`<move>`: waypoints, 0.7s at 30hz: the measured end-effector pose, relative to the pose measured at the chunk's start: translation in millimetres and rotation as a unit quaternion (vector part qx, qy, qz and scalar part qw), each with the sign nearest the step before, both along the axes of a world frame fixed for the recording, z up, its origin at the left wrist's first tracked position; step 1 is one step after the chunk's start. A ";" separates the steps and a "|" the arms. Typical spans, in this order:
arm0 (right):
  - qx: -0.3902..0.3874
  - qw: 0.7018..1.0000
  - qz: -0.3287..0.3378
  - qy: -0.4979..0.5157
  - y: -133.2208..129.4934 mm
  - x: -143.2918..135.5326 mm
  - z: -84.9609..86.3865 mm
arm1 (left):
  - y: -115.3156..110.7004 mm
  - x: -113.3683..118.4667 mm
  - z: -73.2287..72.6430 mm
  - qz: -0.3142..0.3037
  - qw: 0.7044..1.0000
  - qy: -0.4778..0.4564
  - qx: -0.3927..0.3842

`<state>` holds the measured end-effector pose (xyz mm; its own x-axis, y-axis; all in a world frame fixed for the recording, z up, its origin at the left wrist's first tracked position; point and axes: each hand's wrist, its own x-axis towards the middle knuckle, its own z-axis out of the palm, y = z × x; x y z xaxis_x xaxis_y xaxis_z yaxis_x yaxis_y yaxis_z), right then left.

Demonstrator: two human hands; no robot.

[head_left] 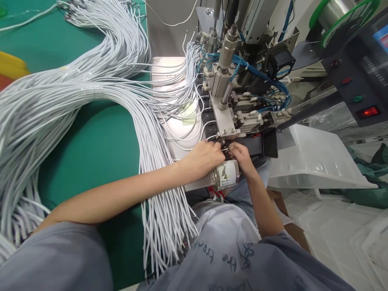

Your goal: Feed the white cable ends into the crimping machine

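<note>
And look at those white cables — smooth, plastic-looking jackets with a soft sheen, against a matt green tabletop! Bare silvery metal gleams on the machine, alongside glossy blue plastic tubing, while the bin shows milky, smooth, see-through plastic — and the grey shirt, matt cloth.

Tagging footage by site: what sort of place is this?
Probably a factory cable-assembly workstation: bundled white cables on a green tabletop, a bench machine with pneumatic cylinders and blue tubes, and a green-flanged metal-wire spool.
</note>
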<state>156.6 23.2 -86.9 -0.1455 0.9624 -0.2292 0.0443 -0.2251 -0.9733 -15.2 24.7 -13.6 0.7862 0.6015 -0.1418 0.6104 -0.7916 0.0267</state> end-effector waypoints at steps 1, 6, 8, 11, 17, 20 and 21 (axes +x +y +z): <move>0.007 1.000 0.003 -0.006 -0.2 0.5 -1.8 | -0.6 -1.1 1.1 0.012 1.000 0.006 -0.002; 0.027 0.999 0.003 -0.040 0.0 0.9 -4.7 | -1.7 -3.3 4.8 0.050 0.999 0.002 -0.014; 0.026 0.999 0.001 -0.044 1.0 0.0 -5.7 | -1.6 -2.2 6.1 0.046 0.999 0.003 -0.021; 0.032 0.998 -0.003 -0.058 3.4 0.9 -7.5 | -0.9 -1.8 5.8 0.050 0.998 0.001 -0.023; 0.155 0.952 -0.197 -0.174 -25.3 4.3 17.9 | 3.3 -6.7 -1.2 0.065 0.997 -0.030 0.001; 0.177 0.944 -0.173 -0.216 -64.6 -11.9 36.9 | 5.8 -7.0 0.5 0.114 0.993 -0.024 0.024; 0.162 0.956 -0.110 -0.220 -77.4 -20.7 40.1 | 6.8 -6.8 1.5 0.131 0.991 -0.017 0.029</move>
